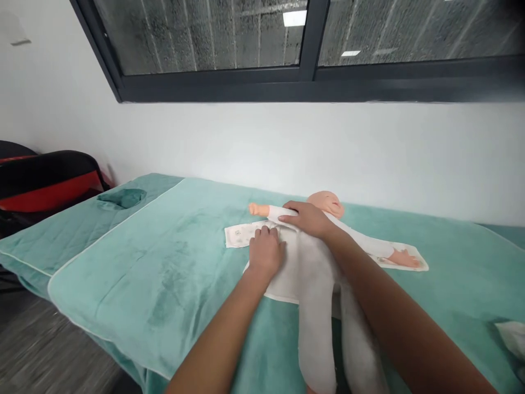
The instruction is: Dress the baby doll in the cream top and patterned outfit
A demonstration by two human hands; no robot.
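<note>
A baby doll [315,273] with a white cloth body lies on its back, its head [327,202] toward the wall. Beneath it is spread an opened white baby shirt [283,284]; one patterned sleeve [238,235] lies flat on the left, and the other sleeve [416,257] lies under the doll's outstretched hand [404,257]. My right hand [307,218] is closed around the doll's upper arm on the left side, close to the shoulder. Just below that arm, my left hand [266,251] has its fingers curled on the shirt near the sleeve's base. Its fingertips are partly hidden.
A light green plush cover [164,262] is spread over the bed or table. Behind it stand a white wall [246,142] and a dark-framed window [213,85]. Black and red chairs [53,186] are at the left. A white item [512,339] sits at the right edge.
</note>
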